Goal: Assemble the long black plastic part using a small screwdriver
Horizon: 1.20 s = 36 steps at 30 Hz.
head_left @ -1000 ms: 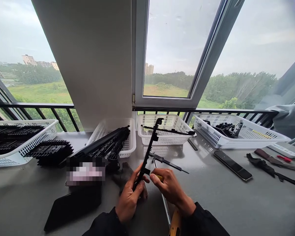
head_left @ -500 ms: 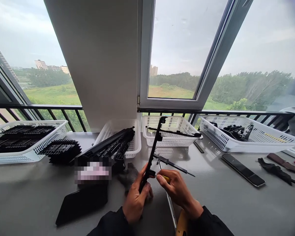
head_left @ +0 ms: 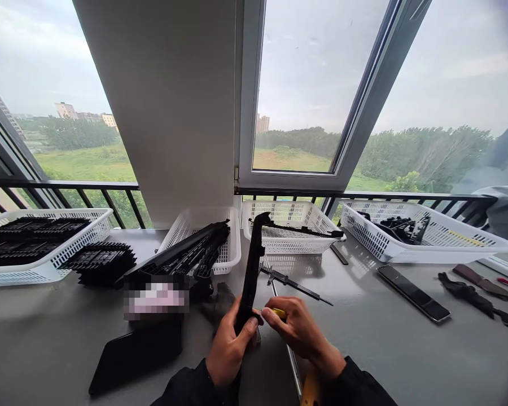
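Note:
My left hand point(head_left: 228, 348) is closed around the lower end of a long black plastic strip point(head_left: 251, 273), which stands nearly upright with a hooked top end. In my right hand point(head_left: 300, 330) is a small yellow-handled tool point(head_left: 280, 313), pinched between thumb and fingers. Its thin tip points left at the strip's lower part, just above my left thumb; whether it touches cannot be made out. Behind my hands a dark caliper point(head_left: 296, 285) lies on the grey table point(head_left: 389, 361). A thin metal rod point(head_left: 294, 366) runs beneath my right hand.
White baskets stand along the window: one with black grids point(head_left: 78, 262), one under long black strips point(head_left: 237, 248), one with a single strip point(head_left: 279, 245), one with black parts point(head_left: 406, 254). A phone point(head_left: 415, 293) and black gloves point(head_left: 469, 296) lie right; a black slab point(head_left: 138, 358) lies left.
The black strip has turned about its length and now stands more upright, showing a broader, smoother face. My right hand with the yellow-handled tool has shifted slightly left and down.

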Available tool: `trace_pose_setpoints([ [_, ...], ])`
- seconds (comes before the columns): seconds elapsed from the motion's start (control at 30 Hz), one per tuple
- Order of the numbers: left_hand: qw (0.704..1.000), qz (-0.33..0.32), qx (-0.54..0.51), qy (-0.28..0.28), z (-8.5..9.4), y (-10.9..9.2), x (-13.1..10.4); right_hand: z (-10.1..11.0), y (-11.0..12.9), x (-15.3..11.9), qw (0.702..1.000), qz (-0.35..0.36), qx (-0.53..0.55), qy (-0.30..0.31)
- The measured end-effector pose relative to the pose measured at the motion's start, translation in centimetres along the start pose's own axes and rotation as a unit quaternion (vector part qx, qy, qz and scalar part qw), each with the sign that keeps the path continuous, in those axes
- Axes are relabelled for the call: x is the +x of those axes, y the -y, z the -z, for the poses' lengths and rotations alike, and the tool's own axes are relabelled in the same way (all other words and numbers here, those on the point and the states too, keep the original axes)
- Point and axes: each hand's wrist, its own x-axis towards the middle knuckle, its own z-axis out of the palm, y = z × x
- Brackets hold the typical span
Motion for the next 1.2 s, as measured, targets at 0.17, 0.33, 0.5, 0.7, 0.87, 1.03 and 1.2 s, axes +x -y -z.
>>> trace_pose_setpoints([
  [0.17, 1.0, 0.0, 0.027, -0.01, -0.1, -0.5, -0.2, 0.0, -0.1, 0.0, 1.0, 0.002, -0.013, -0.009],
  [0.33, 1.0, 0.016, 0.019, -0.003, 0.3, 0.6, -0.1, -0.4, 0.1, 0.0, 1.0, 0.0, -0.022, -0.007],
  [0.5, 0.999, -0.007, 0.03, -0.016, 0.6, 1.9, 0.1, -0.2, 0.1, 0.1, 0.999, -0.005, -0.024, -0.04],
  [0.7, 0.999, -0.005, 0.037, 0.025, 0.4, 1.7, 0.0, 0.0, 0.0, 0.2, 0.997, -0.023, -0.022, -0.074],
  [0.87, 0.998, 0.024, 0.026, 0.056, -0.1, 0.5, -0.6, 0.3, -0.2, 0.1, 0.995, -0.042, -0.024, -0.092],
  [1.03, 0.998, 0.043, -0.008, 0.05, -0.2, 0.6, -0.8, 0.4, -0.1, 0.0, 0.997, -0.035, -0.014, -0.073],
  [1.2, 0.997, 0.018, -0.057, 0.042, -0.1, 2.4, -0.8, 0.0, 0.2, -0.2, 0.998, -0.023, -0.002, -0.056],
])
